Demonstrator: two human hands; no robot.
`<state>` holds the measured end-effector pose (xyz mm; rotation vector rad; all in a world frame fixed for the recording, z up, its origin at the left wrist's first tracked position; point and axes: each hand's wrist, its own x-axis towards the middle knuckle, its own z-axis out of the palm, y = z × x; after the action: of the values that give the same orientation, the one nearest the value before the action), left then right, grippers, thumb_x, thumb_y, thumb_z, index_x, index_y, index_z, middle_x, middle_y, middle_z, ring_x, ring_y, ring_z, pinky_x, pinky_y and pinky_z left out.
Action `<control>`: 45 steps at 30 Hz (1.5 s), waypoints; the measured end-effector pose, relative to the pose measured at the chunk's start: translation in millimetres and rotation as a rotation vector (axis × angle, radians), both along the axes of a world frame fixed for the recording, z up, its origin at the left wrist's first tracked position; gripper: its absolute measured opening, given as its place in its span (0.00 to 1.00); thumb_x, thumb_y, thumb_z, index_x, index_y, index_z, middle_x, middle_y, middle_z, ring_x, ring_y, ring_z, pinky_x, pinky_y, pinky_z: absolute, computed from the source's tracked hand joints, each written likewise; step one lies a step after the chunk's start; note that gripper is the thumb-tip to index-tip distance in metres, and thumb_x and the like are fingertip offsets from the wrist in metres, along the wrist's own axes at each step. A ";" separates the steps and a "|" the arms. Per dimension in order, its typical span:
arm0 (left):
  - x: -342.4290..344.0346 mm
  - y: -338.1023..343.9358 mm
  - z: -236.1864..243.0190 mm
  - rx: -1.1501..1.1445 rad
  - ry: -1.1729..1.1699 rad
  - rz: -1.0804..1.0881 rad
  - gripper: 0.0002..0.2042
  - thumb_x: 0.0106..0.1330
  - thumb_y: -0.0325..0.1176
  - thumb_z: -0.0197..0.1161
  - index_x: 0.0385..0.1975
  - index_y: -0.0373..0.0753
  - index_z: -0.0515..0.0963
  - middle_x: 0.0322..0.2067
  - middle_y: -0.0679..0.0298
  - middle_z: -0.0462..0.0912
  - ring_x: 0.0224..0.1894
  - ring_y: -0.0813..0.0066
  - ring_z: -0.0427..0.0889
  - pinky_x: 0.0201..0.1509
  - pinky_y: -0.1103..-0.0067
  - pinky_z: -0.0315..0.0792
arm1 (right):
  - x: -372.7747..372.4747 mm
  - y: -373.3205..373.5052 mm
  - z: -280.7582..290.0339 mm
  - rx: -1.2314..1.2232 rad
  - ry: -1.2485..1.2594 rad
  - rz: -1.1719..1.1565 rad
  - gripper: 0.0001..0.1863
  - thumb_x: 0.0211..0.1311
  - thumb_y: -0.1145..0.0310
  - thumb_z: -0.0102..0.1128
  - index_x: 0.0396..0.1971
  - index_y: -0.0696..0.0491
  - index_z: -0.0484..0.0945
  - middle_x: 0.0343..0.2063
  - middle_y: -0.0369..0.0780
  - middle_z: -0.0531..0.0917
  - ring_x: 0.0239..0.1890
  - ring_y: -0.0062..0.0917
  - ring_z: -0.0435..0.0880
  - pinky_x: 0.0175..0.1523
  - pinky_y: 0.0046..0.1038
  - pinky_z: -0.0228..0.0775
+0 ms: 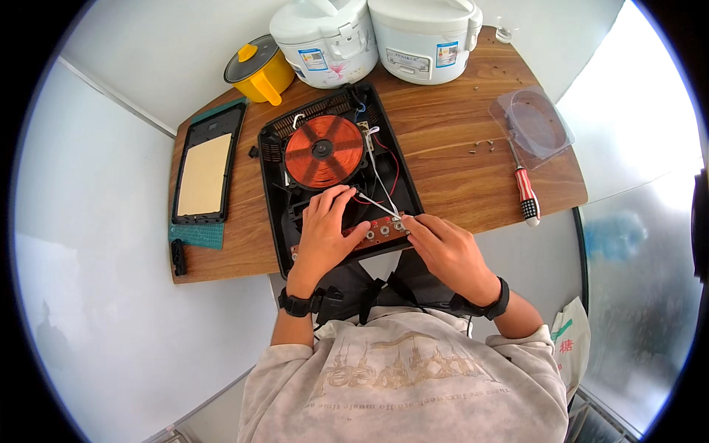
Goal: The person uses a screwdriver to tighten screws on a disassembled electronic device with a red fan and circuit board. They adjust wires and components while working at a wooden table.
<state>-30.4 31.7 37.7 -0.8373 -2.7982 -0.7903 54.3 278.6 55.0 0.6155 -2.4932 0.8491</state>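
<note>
Wooden table (450,148) bears an opened induction cooker (336,173) — left hand (325,232) rests unclenched inside, right hand (443,247) pinches the red control board (377,232).

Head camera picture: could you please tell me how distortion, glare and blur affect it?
Head view: fisheye bends the wooden table edges and blackens the corners; bright washed-out glare at right beside the screwdriver; both hands, left hand and right hand, look sharp on the opened cooker.

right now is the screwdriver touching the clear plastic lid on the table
Touching, or at least overlapping: in the head view the screwdriver's metal shaft runs up to the near edge of the clear plastic lid with no gap visible between them.
</note>
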 end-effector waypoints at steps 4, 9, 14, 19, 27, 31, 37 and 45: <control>0.0 -0.9 -1.0 -0.009 -0.011 0.003 0.30 0.60 0.43 0.73 0.62 0.40 0.76 0.62 0.63 0.74 0.63 0.59 0.72 0.65 0.64 0.65 | -1.1 0.9 -7.0 -0.060 0.023 0.013 0.20 0.60 0.77 0.67 0.53 0.57 0.78 0.42 0.43 0.83 0.36 0.39 0.86 0.39 0.35 0.81; -0.1 -1.6 0.8 0.011 -0.048 -0.001 0.30 0.61 0.42 0.72 0.63 0.40 0.74 0.64 0.60 0.73 0.64 0.55 0.71 0.69 0.62 0.64 | -0.4 -0.2 -5.1 -0.182 -0.031 -0.058 0.17 0.59 0.75 0.71 0.48 0.55 0.80 0.42 0.42 0.83 0.37 0.39 0.87 0.39 0.35 0.81; 2.5 -0.4 -1.2 0.022 -0.007 0.029 0.30 0.62 0.43 0.71 0.62 0.39 0.74 0.64 0.59 0.73 0.64 0.55 0.72 0.70 0.61 0.63 | 1.5 3.4 13.5 -0.296 -0.063 -0.114 0.16 0.55 0.72 0.76 0.41 0.55 0.81 0.43 0.42 0.84 0.39 0.39 0.87 0.41 0.34 0.81; 3.2 -1.1 -5.6 0.006 0.060 0.038 0.29 0.61 0.42 0.71 0.61 0.38 0.75 0.63 0.59 0.74 0.62 0.54 0.73 0.70 0.61 0.63 | -8.7 10.0 34.9 -0.429 -0.098 -0.147 0.15 0.54 0.72 0.77 0.40 0.55 0.82 0.39 0.42 0.87 0.38 0.35 0.89 0.43 0.30 0.80; 6.3 1.0 -3.9 -0.002 0.072 0.044 0.26 0.62 0.42 0.69 0.60 0.40 0.77 0.63 0.60 0.74 0.63 0.55 0.72 0.71 0.60 0.62 | -50.1 8.3 65.6 -0.442 -0.055 -0.130 0.16 0.62 0.73 0.72 0.46 0.55 0.76 0.35 0.42 0.87 0.36 0.30 0.89 0.42 0.28 0.80; 6.6 1.1 -2.0 0.012 0.043 0.045 0.26 0.63 0.43 0.69 0.60 0.41 0.76 0.63 0.60 0.74 0.65 0.53 0.71 0.73 0.58 0.60 | -65.7 5.6 65.2 -0.467 -0.047 -0.046 0.15 0.65 0.74 0.69 0.48 0.56 0.74 0.35 0.44 0.86 0.36 0.33 0.89 0.42 0.31 0.80; 5.9 -0.5 -6.0 0.021 0.045 0.054 0.27 0.63 0.44 0.69 0.60 0.41 0.75 0.64 0.59 0.74 0.67 0.53 0.70 0.75 0.56 0.58 | -74.6 -2.4 64.5 -0.396 -0.072 0.047 0.17 0.66 0.74 0.67 0.51 0.56 0.72 0.40 0.47 0.83 0.36 0.43 0.86 0.41 0.35 0.78; 4.9 -1.4 -4.7 0.003 0.041 0.023 0.24 0.63 0.43 0.69 0.58 0.41 0.77 0.63 0.59 0.74 0.67 0.53 0.70 0.74 0.56 0.59 | -81.7 -7.6 65.5 -0.326 -0.049 0.148 0.18 0.66 0.77 0.63 0.54 0.57 0.69 0.44 0.50 0.80 0.42 0.51 0.81 0.45 0.41 0.75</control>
<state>-25.5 30.4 33.1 -0.8096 -2.7653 -0.7656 -27.4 270.9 120.5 0.6747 -2.2987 1.3069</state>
